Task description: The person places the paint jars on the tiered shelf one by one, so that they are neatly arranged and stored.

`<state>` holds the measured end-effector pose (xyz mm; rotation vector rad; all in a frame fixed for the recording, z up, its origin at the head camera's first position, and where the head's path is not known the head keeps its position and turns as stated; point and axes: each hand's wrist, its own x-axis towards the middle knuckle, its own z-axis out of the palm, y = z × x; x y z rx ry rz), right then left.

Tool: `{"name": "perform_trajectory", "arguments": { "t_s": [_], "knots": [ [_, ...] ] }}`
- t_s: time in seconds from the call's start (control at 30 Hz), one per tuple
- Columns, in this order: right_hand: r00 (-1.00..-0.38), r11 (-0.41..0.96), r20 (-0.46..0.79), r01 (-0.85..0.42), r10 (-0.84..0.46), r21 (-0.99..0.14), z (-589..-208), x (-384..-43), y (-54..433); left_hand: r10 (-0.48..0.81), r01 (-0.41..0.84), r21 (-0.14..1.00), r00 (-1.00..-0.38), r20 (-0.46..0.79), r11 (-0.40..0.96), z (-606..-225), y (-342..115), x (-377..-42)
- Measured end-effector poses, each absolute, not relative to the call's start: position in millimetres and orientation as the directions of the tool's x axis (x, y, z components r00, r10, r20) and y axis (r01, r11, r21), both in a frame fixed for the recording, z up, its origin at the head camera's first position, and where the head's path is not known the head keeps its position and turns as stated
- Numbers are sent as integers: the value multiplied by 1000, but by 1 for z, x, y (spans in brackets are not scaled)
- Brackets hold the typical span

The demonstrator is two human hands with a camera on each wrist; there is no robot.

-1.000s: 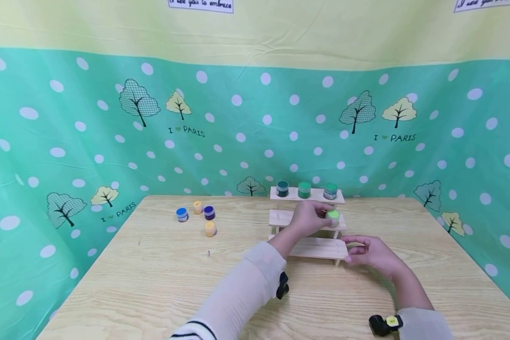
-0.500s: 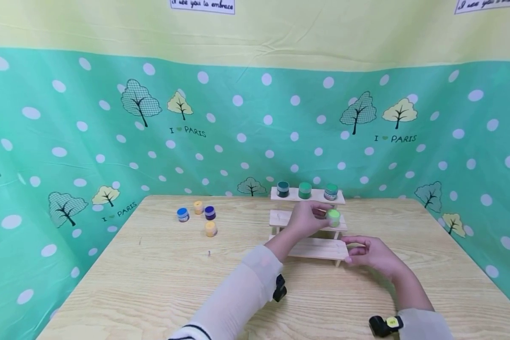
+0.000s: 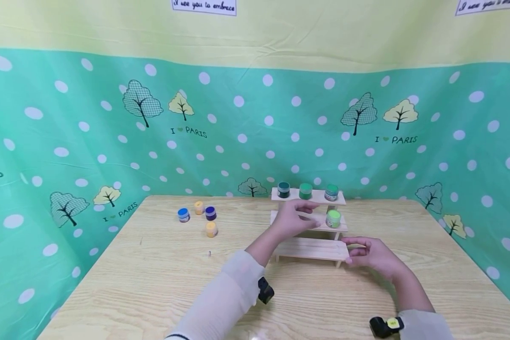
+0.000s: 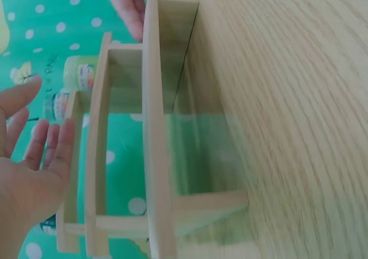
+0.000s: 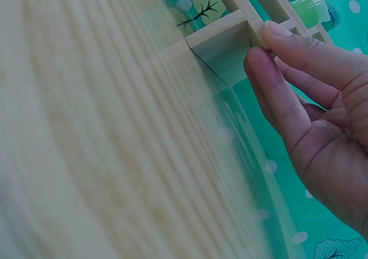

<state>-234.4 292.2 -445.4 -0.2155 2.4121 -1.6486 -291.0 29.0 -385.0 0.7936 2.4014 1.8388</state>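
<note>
A three-tier wooden stand (image 3: 312,249) stands on the table. On its middle step, at the right end, sits a light green paint jar (image 3: 333,218). My left hand (image 3: 292,219) is just left of that jar, fingers loosely spread and apart from it; the left wrist view shows nothing in its palm. With thumb and fingertips, my right hand (image 5: 322,98) pinches the right end of the lowest step. Three jars line the top step: a dark teal jar (image 3: 283,190), a green jar (image 3: 305,191) and another green-lidded jar (image 3: 331,192).
Left on the table are a blue jar (image 3: 183,215), a purple jar (image 3: 210,213) and two yellow-orange jars, one behind (image 3: 199,208) and one in front. A tiny scrap (image 3: 209,253) lies nearer. Patterned cloth (image 3: 221,118) hangs behind the table.
My left hand has let go of the light green jar and moved left, leaving it on the middle step. The right hand keeps its place at the lowest step's end.
</note>
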Motion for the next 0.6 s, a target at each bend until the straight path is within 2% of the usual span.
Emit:
{"name": "perform_trajectory", "arguments": {
  "t_s": [0.17, 0.43, 0.6],
  "knots": [
    [-964, 366, -86, -12, -250, -931, -447, -235, 294, 438, 365, 917, -859, 264, 163, -383, 16, -289],
    [-961, 348, -79, -19, -265, -937, -448, -236, 295, 478, 454, 872, -816, 324, 184, -384, -4, -289],
    [-958, 344, -73, -27, -276, -939, -447, -236, 295, 478, 459, 871, -813, 333, 175, -385, -16, -287]
  ]
}}
